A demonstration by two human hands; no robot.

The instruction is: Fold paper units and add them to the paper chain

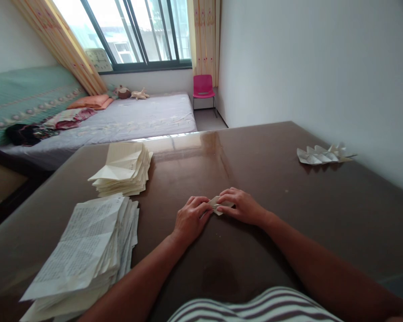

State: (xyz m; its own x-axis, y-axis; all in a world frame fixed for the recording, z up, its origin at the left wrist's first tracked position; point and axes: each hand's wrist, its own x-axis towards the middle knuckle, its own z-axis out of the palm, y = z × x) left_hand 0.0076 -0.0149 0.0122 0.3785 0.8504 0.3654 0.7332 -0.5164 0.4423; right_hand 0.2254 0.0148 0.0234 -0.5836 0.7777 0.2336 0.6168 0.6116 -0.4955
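Your left grip and right grip pinch opposite ends of the paper, probably to steady it against the worktop.

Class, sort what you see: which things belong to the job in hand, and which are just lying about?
Belong to the job:
small folded paper, at the fingertips of the left hand and right hand
probably also the written-on stack, cream stack and folded paper pieces

Just lying about:
pink chair
orange pillow
clock
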